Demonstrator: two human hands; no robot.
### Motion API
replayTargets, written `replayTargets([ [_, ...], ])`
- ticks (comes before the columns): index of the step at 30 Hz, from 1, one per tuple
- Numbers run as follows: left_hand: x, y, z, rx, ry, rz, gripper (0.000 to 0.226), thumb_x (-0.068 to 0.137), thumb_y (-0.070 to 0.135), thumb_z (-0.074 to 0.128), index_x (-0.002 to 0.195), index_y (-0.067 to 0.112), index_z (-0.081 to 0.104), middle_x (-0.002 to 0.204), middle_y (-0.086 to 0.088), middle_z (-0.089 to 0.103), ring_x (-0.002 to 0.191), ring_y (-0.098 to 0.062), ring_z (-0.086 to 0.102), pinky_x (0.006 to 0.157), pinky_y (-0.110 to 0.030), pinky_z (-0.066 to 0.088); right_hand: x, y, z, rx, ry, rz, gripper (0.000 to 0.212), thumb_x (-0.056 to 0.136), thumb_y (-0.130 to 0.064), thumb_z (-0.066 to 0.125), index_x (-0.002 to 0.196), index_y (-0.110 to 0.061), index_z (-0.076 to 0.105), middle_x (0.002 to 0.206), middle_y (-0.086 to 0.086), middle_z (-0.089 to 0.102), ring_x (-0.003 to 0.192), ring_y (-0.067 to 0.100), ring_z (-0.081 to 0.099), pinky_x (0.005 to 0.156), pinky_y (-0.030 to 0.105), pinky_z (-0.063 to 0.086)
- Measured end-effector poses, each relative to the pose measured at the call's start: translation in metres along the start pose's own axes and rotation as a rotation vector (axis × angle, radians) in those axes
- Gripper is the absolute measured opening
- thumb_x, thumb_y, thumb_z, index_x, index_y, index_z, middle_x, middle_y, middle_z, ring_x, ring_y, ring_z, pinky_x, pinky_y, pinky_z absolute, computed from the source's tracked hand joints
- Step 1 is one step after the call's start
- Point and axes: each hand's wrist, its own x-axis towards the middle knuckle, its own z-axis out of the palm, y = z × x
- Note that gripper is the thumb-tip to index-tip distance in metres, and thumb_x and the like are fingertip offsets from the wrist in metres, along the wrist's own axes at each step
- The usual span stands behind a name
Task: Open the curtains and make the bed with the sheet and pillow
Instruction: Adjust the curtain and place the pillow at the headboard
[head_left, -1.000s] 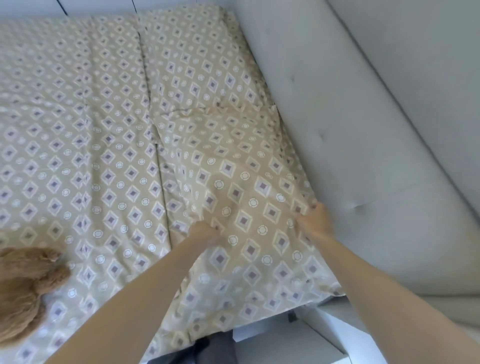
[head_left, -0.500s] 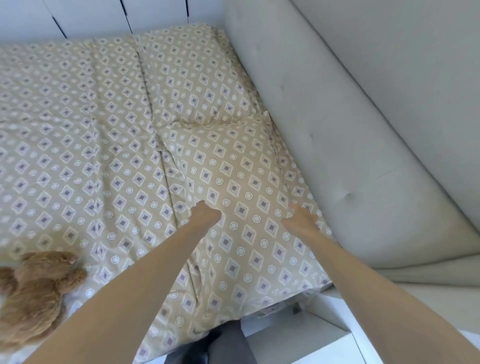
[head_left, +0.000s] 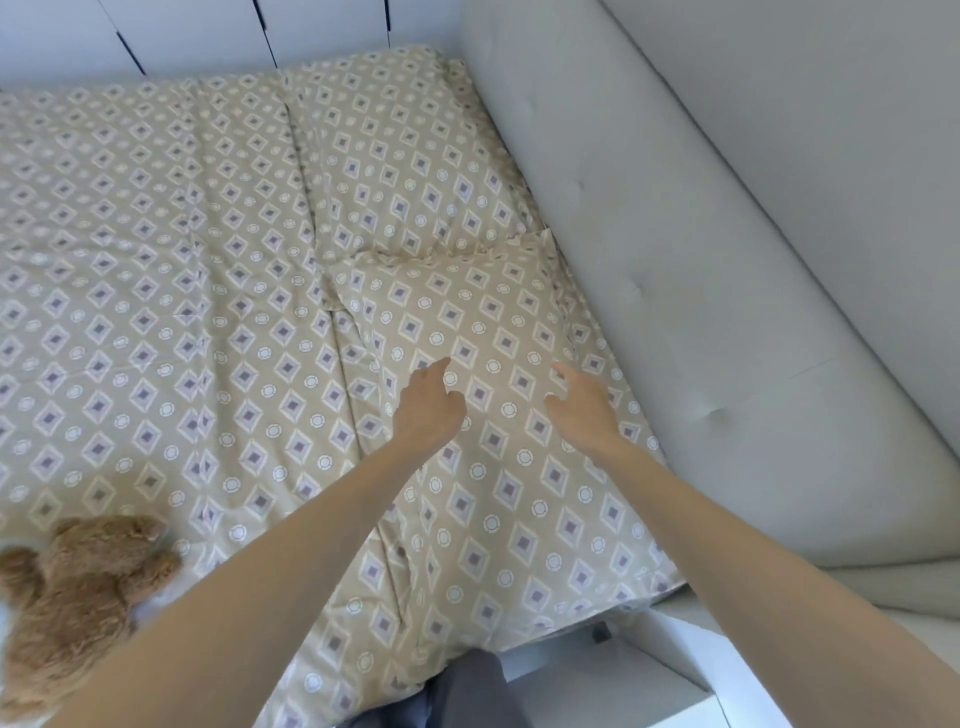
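Beige sheet (head_left: 156, 312) with diamond shapes covers the bed beside a grey padded headboard (head_left: 701, 312). One pillow (head_left: 493, 493) lies near the headboard, another pillow (head_left: 395, 171) beyond it. Both hands hover over the near pillow: left hand (head_left: 426, 410) and right hand (head_left: 582, 410), fingers loosely spread, holding nothing. A brown teddy bear (head_left: 78, 597) lies at the bed's left edge.

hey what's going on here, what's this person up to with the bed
A person is making a bed. Both bare hands, the left hand and the right hand, are over the pillow, fingers loose and open, gripping nothing. The pillow lies flat at the head of the bed against the grey padded headboard, on a sheet of the same pattern. A brown teddy bear lies on the sheet beside it.
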Motion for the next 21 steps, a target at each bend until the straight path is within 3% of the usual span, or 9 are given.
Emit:
replayTargets([
  [3,0.028,-0.002,0.025,0.081,0.038,-0.014,0.055,0.097,0.015,0.037,0.150,0.021,0.022,0.157,-0.006,0.018,0.143,-0.027,0.020,0.109,-0.047,0.030,0.032,0.004,0.012,-0.190,-0.032,-0.112,0.058,0.093,-0.017,0.042,0.149,-0.021,0.029,0.154,0.000,0.030,0.141,0.023,0.027,0.113,0.042,0.029],
  [6,0.066,-0.006,0.048,0.166,0.066,0.007,0.058,0.098,0.019,0.036,0.151,0.022,0.014,0.160,-0.001,0.006,0.147,-0.029,0.002,0.114,-0.052,0.021,0.073,0.008,0.026,-0.360,-0.050,-0.193,0.057,0.098,-0.019,0.038,0.152,-0.022,0.020,0.160,0.002,0.015,0.146,0.024,0.013,0.118,0.041,0.017],
  [10,0.122,-0.012,0.070,0.210,0.159,-0.007,0.058,0.100,0.023,0.033,0.152,0.024,0.009,0.161,0.002,-0.002,0.147,-0.030,-0.007,0.117,-0.053,0.012,0.120,0.006,0.047,-0.390,0.029,-0.308,0.057,0.098,-0.018,0.035,0.152,-0.025,0.018,0.161,0.002,0.010,0.148,0.023,0.005,0.120,0.046,0.010],
  [14,0.153,-0.027,0.100,0.287,0.304,0.078,0.055,0.101,0.025,0.028,0.151,0.034,0.009,0.160,0.004,-0.004,0.147,-0.029,-0.010,0.116,-0.054,0.004,0.147,0.016,0.071,-0.414,0.254,-0.390,0.055,0.102,-0.026,0.033,0.152,-0.035,0.013,0.161,-0.003,0.006,0.148,0.028,0.000,0.114,0.058,-0.004],
  [16,0.160,-0.043,0.124,0.323,0.203,0.077,0.053,0.102,0.030,0.023,0.151,0.038,0.004,0.160,0.004,-0.011,0.146,-0.027,-0.015,0.116,-0.055,0.000,0.157,0.041,0.090,-0.458,0.181,-0.330,0.053,0.102,-0.038,0.026,0.150,-0.045,0.003,0.161,-0.008,-0.002,0.148,0.031,-0.008,0.109,0.065,-0.006],
  [19,0.171,-0.075,0.153,0.368,-0.033,0.011,0.051,0.102,0.039,0.014,0.148,0.042,-0.007,0.159,0.005,-0.019,0.146,-0.022,-0.020,0.116,-0.055,-0.007,0.167,0.088,0.119,-0.566,-0.129,-0.175,0.050,0.099,-0.053,0.009,0.144,-0.053,-0.014,0.157,-0.016,-0.020,0.146,0.028,-0.020,0.109,0.070,0.001],
  [21,0.173,-0.081,0.156,0.377,0.050,0.054,0.051,0.102,0.039,0.015,0.149,0.041,-0.004,0.159,0.005,-0.015,0.147,-0.022,-0.016,0.116,-0.056,-0.006,0.171,0.096,0.121,-0.565,-0.120,-0.176,0.051,0.099,-0.053,0.009,0.145,-0.051,-0.013,0.158,-0.015,-0.017,0.147,0.028,-0.017,0.111,0.068,0.003],
])
